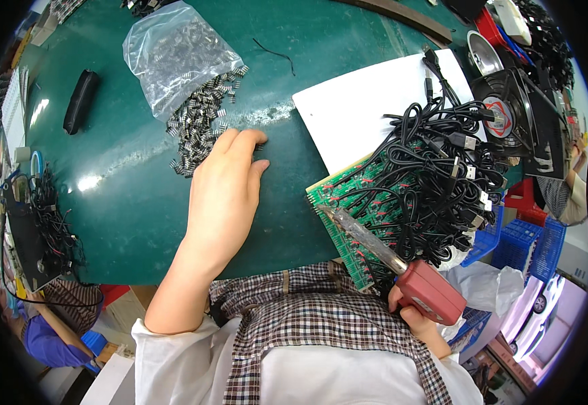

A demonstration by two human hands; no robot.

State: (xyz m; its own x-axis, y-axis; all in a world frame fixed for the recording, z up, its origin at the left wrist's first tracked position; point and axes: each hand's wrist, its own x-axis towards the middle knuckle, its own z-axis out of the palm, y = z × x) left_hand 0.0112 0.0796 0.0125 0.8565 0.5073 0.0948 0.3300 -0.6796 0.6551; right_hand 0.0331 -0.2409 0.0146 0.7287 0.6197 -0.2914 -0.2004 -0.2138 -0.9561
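Observation:
My left hand [225,192] is over the green table, just beside a spill of small metal connectors [199,125]. Its thumb and fingers are apart; a small dark piece shows near the index fingertip, but whether it is touched I cannot tell. At the lower right, my right hand [421,322] grips the red handle of a soldering iron [432,291]. The iron's tip points up and left, over the edge of a green circuit board panel [348,253]. Bundled black USB cables [415,182] cover much of the panel.
A clear plastic bag [172,54] full of connectors lies at the far left, its mouth at the spill. A white sheet [341,108] is under the cables. A black pouch [81,101], a fan [503,115] and a metal bowl [484,52] stand around. Other people sit at both sides.

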